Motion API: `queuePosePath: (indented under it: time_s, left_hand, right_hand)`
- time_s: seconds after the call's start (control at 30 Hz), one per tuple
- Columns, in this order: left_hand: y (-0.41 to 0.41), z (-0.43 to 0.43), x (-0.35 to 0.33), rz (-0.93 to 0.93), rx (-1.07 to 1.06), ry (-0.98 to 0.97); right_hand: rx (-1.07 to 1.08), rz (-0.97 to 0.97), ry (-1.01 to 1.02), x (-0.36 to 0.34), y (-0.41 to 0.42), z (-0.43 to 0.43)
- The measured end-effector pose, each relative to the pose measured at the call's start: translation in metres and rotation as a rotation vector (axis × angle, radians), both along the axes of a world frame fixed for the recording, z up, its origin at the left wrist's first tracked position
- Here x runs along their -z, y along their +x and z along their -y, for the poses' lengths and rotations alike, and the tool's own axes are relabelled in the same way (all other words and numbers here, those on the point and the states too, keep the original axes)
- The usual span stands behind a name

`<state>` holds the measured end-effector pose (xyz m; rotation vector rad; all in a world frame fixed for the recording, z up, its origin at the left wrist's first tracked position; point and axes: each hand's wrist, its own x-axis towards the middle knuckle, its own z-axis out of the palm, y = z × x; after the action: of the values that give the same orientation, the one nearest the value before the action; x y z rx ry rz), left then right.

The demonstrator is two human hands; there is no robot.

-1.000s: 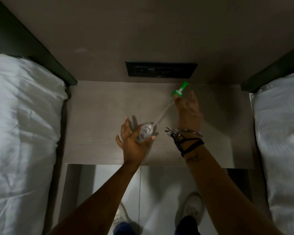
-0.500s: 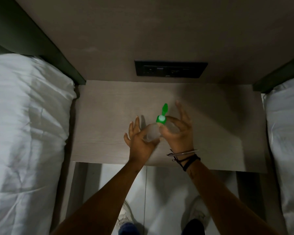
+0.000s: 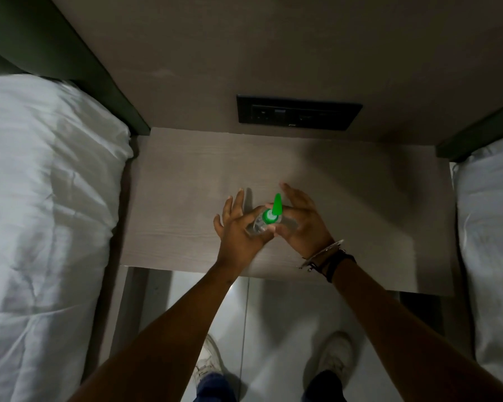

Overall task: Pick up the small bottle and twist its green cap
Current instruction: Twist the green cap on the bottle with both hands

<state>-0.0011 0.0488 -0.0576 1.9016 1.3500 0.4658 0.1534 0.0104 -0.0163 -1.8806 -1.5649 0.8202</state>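
The small bottle [image 3: 259,224], lifted within the last second above the tabletop's [image 3: 186,175] near edge, sits in the left hand's [image 3: 238,227] grip while the right hand [image 3: 299,224] has closed on the green cap [image 3: 272,214], ready for twisting.

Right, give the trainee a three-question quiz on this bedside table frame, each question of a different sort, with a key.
1. True or false: the small clear plastic bottle lies flat on the pale wood-grain bedside table, untouched.
2. Which hand wears the wristbands? A) left hand B) right hand
3. Fill in: the pointed flip lid of the bright green cap stands ____.

Key
1. False: both hands hold it above the table.
2. B
3. Open, pointing towards the dark socket panel on the wall.
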Motion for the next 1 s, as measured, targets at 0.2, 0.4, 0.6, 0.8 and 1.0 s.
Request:
queuePosePath:
  time_s: [0.2,0.4,0.6,0.8,1.0]
  left_hand:
    - [-0.001,-0.014,-0.002,-0.021,0.024,0.026]
    - [0.000,-0.012,0.009,-0.030,0.042,0.046]
    - [-0.005,-0.009,0.018,-0.027,0.049,0.050]
    - [-0.005,-0.001,0.016,-0.004,0.068,0.065]
    - [-0.004,-0.005,0.015,0.007,0.058,0.006]
  right_hand:
    - [0.123,0.114,0.038,-0.009,-0.010,-0.018]
    - [0.088,-0.087,0.015,0.003,-0.006,-0.009]
    - [0.172,0.049,0.019,0.007,-0.015,-0.013]
    - [0.119,-0.177,0.035,0.006,-0.012,0.003]
    - [0.211,-0.040,0.082,0.002,-0.014,-0.008]
